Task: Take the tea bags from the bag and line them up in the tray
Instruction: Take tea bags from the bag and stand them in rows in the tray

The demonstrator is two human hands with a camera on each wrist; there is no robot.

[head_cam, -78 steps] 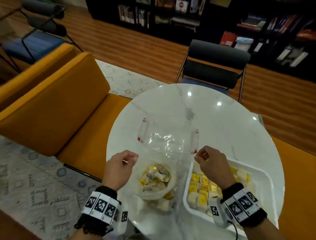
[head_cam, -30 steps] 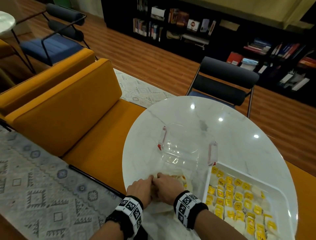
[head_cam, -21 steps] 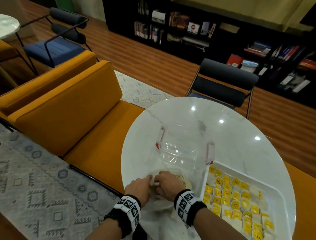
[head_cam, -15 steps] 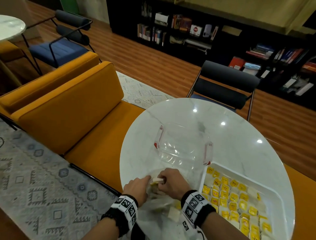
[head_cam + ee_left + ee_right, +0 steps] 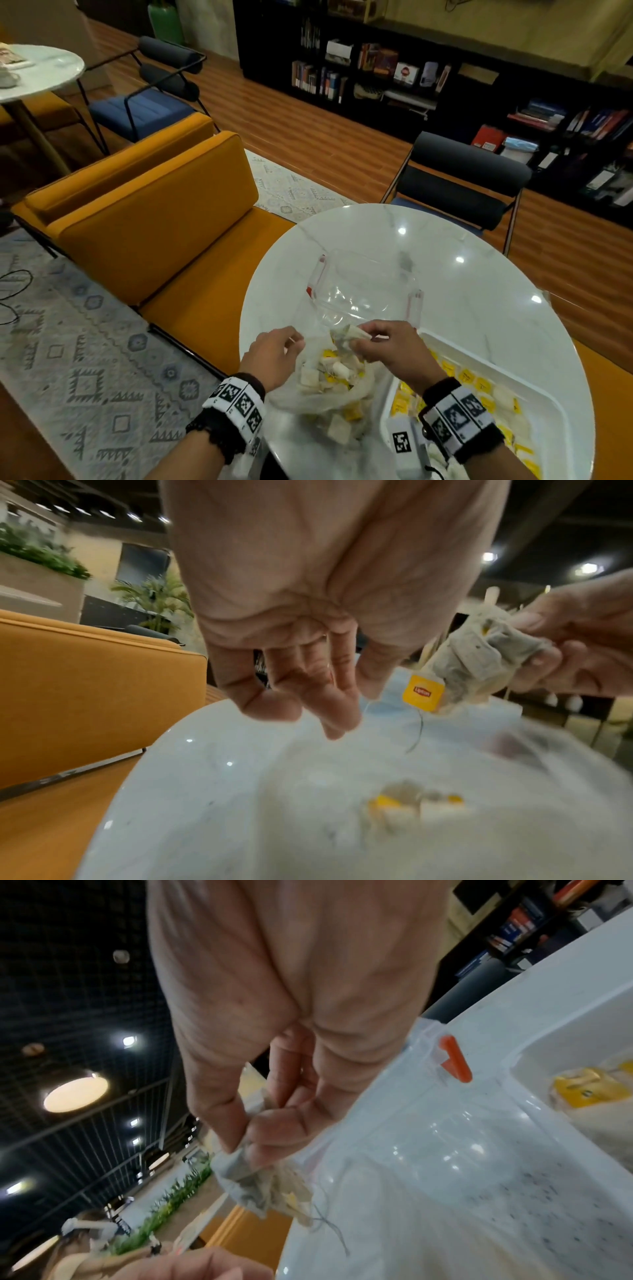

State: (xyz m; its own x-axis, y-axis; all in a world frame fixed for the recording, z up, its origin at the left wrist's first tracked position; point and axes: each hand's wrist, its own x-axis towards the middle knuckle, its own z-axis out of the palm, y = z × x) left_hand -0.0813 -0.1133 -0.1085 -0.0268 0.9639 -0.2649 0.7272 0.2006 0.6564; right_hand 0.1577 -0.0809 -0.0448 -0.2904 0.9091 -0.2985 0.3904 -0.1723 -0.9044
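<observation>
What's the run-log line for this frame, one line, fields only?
step: pulling tea bag out | right hand: pinches tea bag above plastic bag | left hand: beside bag mouth, fingers loose | tray: partly filled

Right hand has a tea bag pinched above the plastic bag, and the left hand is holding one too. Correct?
Not quite. The right hand does pinch a tea bag above the plastic bag, but the left hand holds none; the left wrist view shows its fingers loose.

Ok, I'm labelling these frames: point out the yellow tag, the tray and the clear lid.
yellow tag (image 5: pixel 424 692), left wrist view, its printed face.
tray (image 5: pixel 561 406), head view, its white far rim.
clear lid (image 5: pixel 368 279), head view, its transparent middle.
</observation>
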